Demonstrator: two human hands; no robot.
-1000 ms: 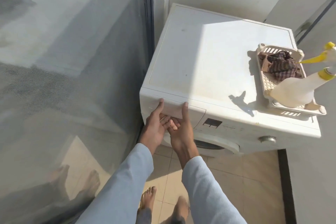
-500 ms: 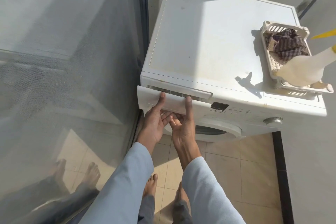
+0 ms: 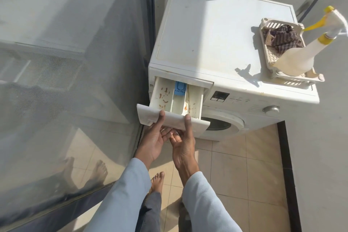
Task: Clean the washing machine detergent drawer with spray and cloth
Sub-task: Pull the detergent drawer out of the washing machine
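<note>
The white detergent drawer (image 3: pixel 170 98) sticks out of the top left corner of the white washing machine (image 3: pixel 216 30). Brown stains mark its compartments, and a blue insert (image 3: pixel 180 88) sits at its back. My left hand (image 3: pixel 153 137) and my right hand (image 3: pixel 183 141) both grip the drawer's front panel from below, thumbs on top. A white spray bottle (image 3: pixel 299 56) with a yellow trigger stands in a beige basket (image 3: pixel 272 58) on the machine's right top. A dark striped cloth (image 3: pixel 282 38) lies in that basket.
A glass sliding door (image 3: pixel 75 81) runs close along the machine's left side. A white wall (image 3: pixel 323 137) stands on the right, with a dark skirting strip. Beige floor tiles (image 3: pixel 244 175) lie in front, where my bare feet stand. A round dial (image 3: pixel 271 109) sits on the control panel.
Both hands have pulled the drawer from shut to well out of the machine, exposing its stained compartments and blue insert.
</note>
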